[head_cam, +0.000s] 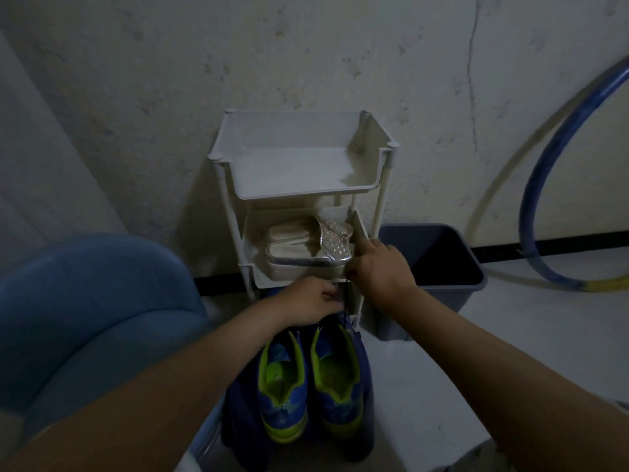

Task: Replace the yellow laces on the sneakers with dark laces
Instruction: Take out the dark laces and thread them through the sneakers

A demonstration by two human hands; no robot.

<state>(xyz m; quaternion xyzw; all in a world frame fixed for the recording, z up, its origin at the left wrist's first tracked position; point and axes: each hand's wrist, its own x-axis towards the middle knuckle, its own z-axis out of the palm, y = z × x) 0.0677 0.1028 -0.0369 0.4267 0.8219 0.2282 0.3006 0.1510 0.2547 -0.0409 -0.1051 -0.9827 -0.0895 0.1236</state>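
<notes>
Threading is judged in progress. The dark lace (345, 301) is drawn taut upward, pinched in the curled fingers of the right hand (381, 270); the left hand (313, 298) appears to pinch it lower, at the toe end of the sneakers (337, 373), which are stood on the floor before the rack (299, 195). Risk: by overpulling, the free end could be drawn out; in dim light an eyelet could be skipped.

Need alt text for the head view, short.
A person's right hand holds up a thin dark lace over the front of a pair of blue and lime-green sneakers. The left hand reaches to the lace, its grip unclear. Behind stands a white plastic tiered rack with silver sandals, and a dark plastic bin beside it.
</notes>
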